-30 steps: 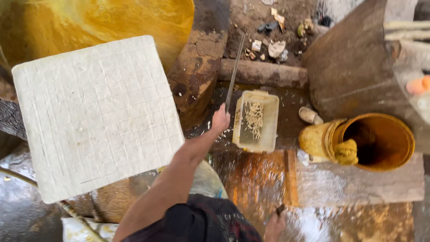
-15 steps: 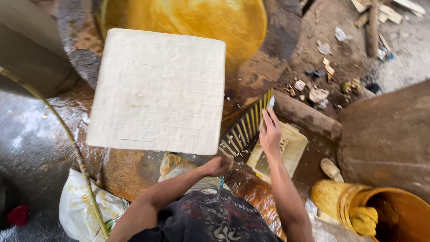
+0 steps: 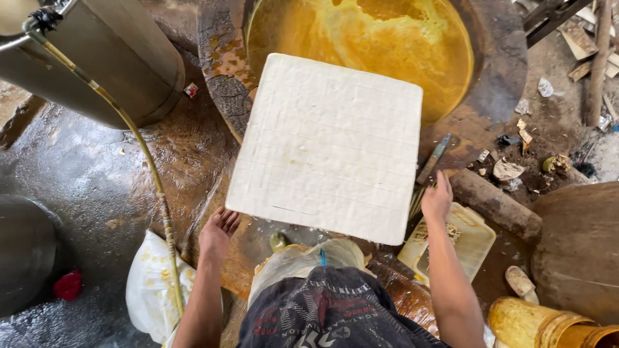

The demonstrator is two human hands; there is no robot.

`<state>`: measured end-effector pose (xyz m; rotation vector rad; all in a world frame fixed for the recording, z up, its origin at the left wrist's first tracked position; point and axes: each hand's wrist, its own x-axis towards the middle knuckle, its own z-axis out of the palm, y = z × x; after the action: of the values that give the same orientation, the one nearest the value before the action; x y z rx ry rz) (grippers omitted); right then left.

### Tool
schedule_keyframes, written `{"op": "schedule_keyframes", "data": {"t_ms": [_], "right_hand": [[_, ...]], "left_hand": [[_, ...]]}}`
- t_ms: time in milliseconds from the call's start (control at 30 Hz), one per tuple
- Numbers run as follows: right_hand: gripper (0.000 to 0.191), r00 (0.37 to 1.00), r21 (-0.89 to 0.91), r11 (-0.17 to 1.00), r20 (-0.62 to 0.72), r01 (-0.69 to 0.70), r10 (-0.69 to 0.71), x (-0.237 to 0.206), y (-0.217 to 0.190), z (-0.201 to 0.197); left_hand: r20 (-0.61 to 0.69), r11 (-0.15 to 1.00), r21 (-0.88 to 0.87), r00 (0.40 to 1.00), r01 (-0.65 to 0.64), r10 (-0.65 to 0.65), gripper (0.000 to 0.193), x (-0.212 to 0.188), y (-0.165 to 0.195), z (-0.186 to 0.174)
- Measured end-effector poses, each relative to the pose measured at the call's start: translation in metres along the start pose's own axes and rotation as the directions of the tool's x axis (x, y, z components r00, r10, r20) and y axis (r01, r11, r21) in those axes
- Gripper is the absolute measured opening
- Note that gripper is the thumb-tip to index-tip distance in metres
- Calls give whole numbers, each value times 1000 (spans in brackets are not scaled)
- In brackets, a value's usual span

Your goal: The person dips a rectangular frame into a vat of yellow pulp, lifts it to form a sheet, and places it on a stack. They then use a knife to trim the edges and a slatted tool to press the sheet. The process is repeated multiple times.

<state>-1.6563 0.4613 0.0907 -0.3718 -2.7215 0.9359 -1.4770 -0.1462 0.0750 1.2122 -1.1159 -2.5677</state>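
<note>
Far left: dark round vessel (image 3: 22,254) at the frame edge, red rag (image 3: 68,285) beside it on wet ground. Upper left: large grey metal drum (image 3: 103,55), with thin yellowish hose (image 3: 151,177) running down from its rim past white plastic bag (image 3: 148,290).

Left hand (image 3: 219,232): open, palm up, fingers spread, just under the near left corner of white scored slab (image 3: 329,145); contact with the slab cannot be told. Nothing clasped.

Centre: slab large, square, flat, marked with a grid of cut lines, lying across the near rim of wide round pan (image 3: 509,77) holding yellow-orange liquid (image 3: 380,38). Slab covers the pan's lower left part.

Right hand (image 3: 437,198): closed around a bundle of thin sticks (image 3: 417,201) just beside the slab's right edge, above pale rectangular tray (image 3: 461,248). Flat blade (image 3: 433,159) lying near, on the pan rim.

Right: brown log (image 3: 493,205), litter scraps (image 3: 509,169), curved dark vessel (image 3: 577,251). Bottom right: yellow bucket (image 3: 545,325) on its side.
</note>
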Motion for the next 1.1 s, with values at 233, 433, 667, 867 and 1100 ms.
{"op": "schedule_keyframes", "data": {"t_ms": [233, 433, 667, 867, 1100], "right_hand": [[31, 574, 701, -53, 623, -711, 532, -156, -32, 3], [36, 622, 681, 109, 576, -724, 530, -162, -45, -7], [37, 736, 740, 197, 527, -643, 424, -133, -43, -47], [35, 811, 772, 279, 476, -571, 340, -68, -41, -47], [37, 798, 805, 149, 509, -574, 323, -7, -54, -28]], "left_hand": [[284, 982, 168, 950, 83, -129, 42, 52, 21, -6], [395, 955, 163, 871, 247, -293, 54, 56, 36, 20], [438, 977, 95, 874, 189, -211, 86, 45, 85, 109], [486, 983, 37, 856, 180, -176, 68, 97, 122, 165], [456, 971, -4, 864, 241, -213, 44, 154, 147, 212]]}}
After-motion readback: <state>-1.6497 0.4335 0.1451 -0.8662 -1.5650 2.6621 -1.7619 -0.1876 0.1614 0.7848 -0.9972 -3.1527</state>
